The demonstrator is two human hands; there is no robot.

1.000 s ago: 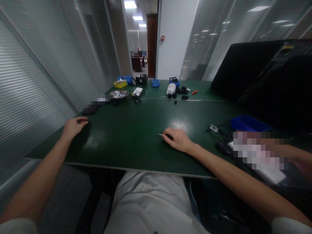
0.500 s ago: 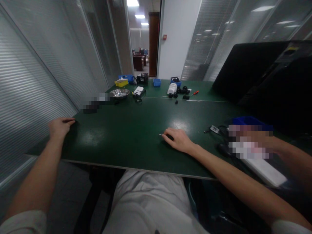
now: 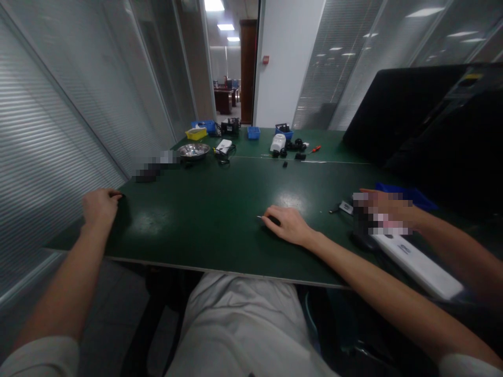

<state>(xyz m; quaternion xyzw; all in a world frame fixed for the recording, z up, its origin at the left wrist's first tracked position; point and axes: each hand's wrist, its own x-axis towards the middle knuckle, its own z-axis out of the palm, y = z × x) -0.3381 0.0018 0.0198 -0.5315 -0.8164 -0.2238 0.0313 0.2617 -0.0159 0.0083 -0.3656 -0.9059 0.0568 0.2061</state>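
My left hand (image 3: 100, 205) rests at the left side of the green table (image 3: 204, 225). Its fingers are pinched together, and a small dark spot shows at their tips; I cannot make out what they hold. Nearer the middle, my right hand (image 3: 288, 224) lies on the tabletop with its fingers curled in. A thin metal-tipped tool (image 3: 259, 217) pokes out to the left from between thumb and forefinger; the rest of it is hidden in the hand.
At the right, another person's hand (image 3: 406, 209) is over a white keyboard-shaped bar (image 3: 422, 264), beside a black mouse (image 3: 362, 241) and a blue tray (image 3: 422, 198). A metal bowl (image 3: 193, 152), white adapter (image 3: 223, 147), blue basket (image 3: 253, 133) and orange-handled screwdriver (image 3: 315, 149) stand farther back.
My left hand has shifted slightly right and turned a little, its fingertips more tucked. My right hand stays put. The other person's hand has moved left and away from me.
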